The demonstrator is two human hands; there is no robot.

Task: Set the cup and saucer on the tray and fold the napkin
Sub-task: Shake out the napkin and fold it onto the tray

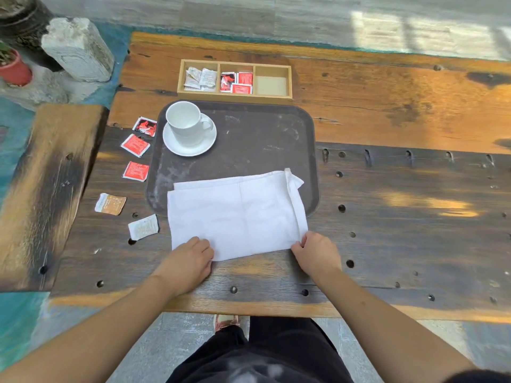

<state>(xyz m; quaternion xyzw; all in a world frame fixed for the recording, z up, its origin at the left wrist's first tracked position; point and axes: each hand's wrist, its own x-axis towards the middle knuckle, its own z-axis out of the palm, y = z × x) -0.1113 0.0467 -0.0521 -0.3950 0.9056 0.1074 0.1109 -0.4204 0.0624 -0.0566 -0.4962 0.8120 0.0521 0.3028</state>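
Note:
A white cup point(184, 123) stands upright on a white saucer point(190, 146) in the far left corner of a dark brown tray point(249, 134). A white napkin point(235, 214), folded over once, lies half on the tray's near edge and half on the wooden table. My left hand point(190, 262) pinches the napkin's near left corner. My right hand point(316, 251) pinches its near right corner. Both hands rest on the table at the cloth's near edge.
A wooden box point(235, 80) with three compartments sits beyond the tray, holding white and red sachets. Several loose sachets point(135, 145) lie left of the tray. A stone block point(77, 49) and red pot point(15, 69) stand far left. The table's near edge point(249, 310) is close to my legs.

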